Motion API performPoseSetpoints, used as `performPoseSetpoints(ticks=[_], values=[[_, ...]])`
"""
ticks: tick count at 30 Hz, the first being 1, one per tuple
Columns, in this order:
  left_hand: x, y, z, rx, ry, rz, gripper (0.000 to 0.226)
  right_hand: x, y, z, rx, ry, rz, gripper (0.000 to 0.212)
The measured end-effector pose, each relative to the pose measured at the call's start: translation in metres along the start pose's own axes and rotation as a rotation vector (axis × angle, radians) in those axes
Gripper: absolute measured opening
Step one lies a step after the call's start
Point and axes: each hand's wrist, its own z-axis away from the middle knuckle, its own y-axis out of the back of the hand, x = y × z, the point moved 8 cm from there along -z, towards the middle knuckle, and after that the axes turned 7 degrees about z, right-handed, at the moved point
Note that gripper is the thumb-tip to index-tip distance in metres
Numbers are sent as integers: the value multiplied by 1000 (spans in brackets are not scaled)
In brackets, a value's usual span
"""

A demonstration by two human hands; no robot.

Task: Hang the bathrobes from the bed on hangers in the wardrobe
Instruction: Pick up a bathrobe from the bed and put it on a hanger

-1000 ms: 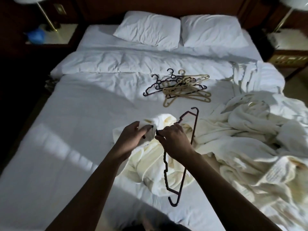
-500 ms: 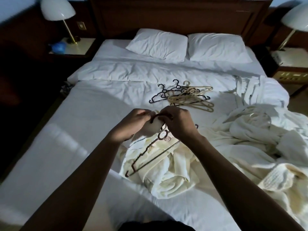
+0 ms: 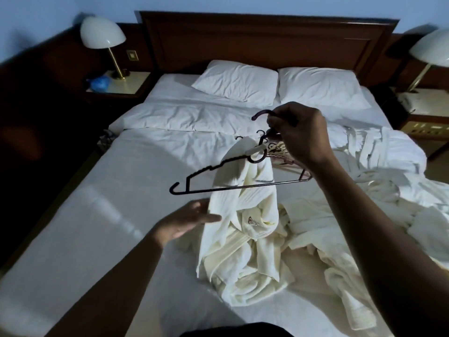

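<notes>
With right fingers (image 3: 279, 122) pinching hanger (image 3: 194, 190), left fingers (image 3: 201, 205) straight against robe (image 3: 243, 227) at 7 o'clock; mid-hanging, likely; next, spreading robe shoulders over both hanger arms.

Spare hangers (image 3: 279, 148) near the bed's middle: mostly hidden behind the right hand (image 3: 301, 135) and the nearer bathrobe (image 3: 245, 203). Neck of the dark hanger (image 3: 218, 188): lost among the fingers (image 3: 279, 122). Bathrobe heap (image 3: 388, 190) at the bed's right edge and one lamp (image 3: 432, 48): cropped. Left hand (image 3: 187, 221): blurred.
</notes>
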Motion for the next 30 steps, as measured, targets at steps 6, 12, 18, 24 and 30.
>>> performPoseSetpoints(ticks=[6, 12, 18, 24, 30], values=[[16, 58, -1, 683, -113, -193, 17, 16, 5, -8, 19, -23, 151, 3], [134, 80, 52, 1097, -550, -440, 10, 36, -29, 4, 40, -35, 388, 10], [99, -31, 6, 264, -319, -860, 12, 35, -31, 2, 154, -166, 156, 7], [168, -2, 47, 833, -822, -885, 37, 2, -27, 7, 66, -55, -19, 5], [168, -4, 5, 573, -444, -832, 30, -15, -23, 2, 44, 66, 23, 12]])
